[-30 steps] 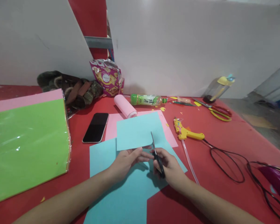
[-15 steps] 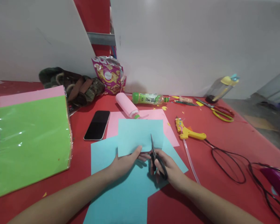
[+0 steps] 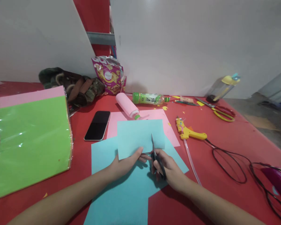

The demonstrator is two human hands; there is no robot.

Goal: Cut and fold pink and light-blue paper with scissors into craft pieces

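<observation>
A light blue sheet of paper (image 3: pixel 133 134) is pinched at its lower edge by my left hand (image 3: pixel 127 162), thumb on top and fingers beneath. My right hand (image 3: pixel 170 165) grips black-handled scissors (image 3: pixel 160 165), whose blade points away from me across the sheet's lower right part. The sheet's right side curls slightly near the blade. Below both hands lies larger light blue paper (image 3: pixel 121 197) on the red table. Pink paper (image 3: pixel 170 131) sits partly under the blue. Beyond the held sheet, a bottle wrapped in pink (image 3: pixel 127 106) lies on its side.
A phone (image 3: pixel 97 125) and a plastic-wrapped stack of green sheets (image 3: pixel 32 140) lie left. To the right are a yellow glue gun (image 3: pixel 189 134) with a looping black cord (image 3: pixel 224 153) and larger scissors (image 3: pixel 221 114). A green-labelled bottle (image 3: pixel 150 98) and snack bag (image 3: pixel 110 75) are at the back.
The held blue sheet has tilted slightly, its lower left corner dropping and its right edge bending. The scissor handles have shifted a little left. Other things stay put.
</observation>
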